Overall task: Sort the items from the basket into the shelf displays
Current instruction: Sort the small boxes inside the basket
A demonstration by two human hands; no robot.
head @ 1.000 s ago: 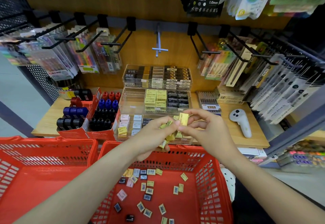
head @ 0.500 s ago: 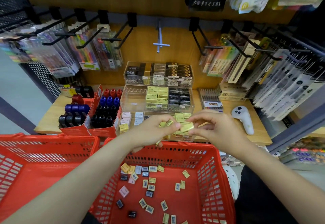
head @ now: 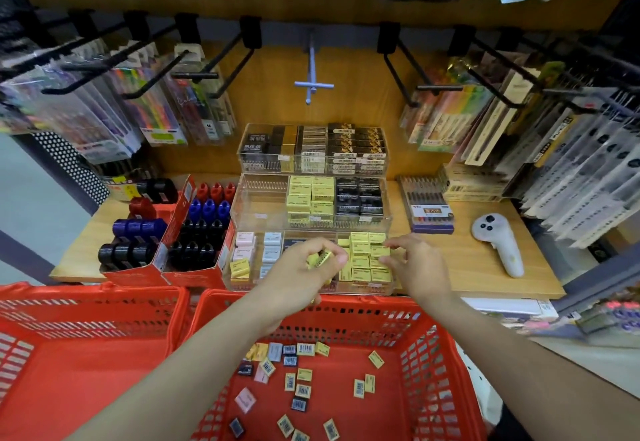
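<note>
The clear tiered display point(head: 311, 218) on the wooden counter point(head: 485, 267) serves as the anchor here: its lowest tier, nearest the person, is divided into compartments by colour, with pink and pale grey erasers at its left end and a dense block of yellow erasers point(head: 367, 260) at its right end. The left hand point(head: 301, 267) hovers over the middle of that lowest tier, its fingers point(head: 337, 259) curled and pinching a small stock of yellow erasers point(head: 320, 257), probably so it can feed them one at a time without going back down. The right hand point(head: 415, 264) reaches over the right end of the same tier, its fingers point(head: 384, 260) pressed together at the yellow block; whether they hold an eraser or only press one into its row I cannot tell. Directly in front of the display, below the counter edge, the red basket point(head: 433, 354) holds a scatter of loose erasers point(head: 301, 385), mostly yellow with a few dark, pink and grey ones, so much sorting remains. A second red basket point(head: 86, 336) stands to the left of it, and a white controller point(head: 498, 246) lies on the counter to the right of the display. Compared with half a second ago, the hands have parted: then they met at one yellow eraser in front of the display, and now the right hand has carried on to the yellow compartment while the left has stayed back with its stock.
</note>
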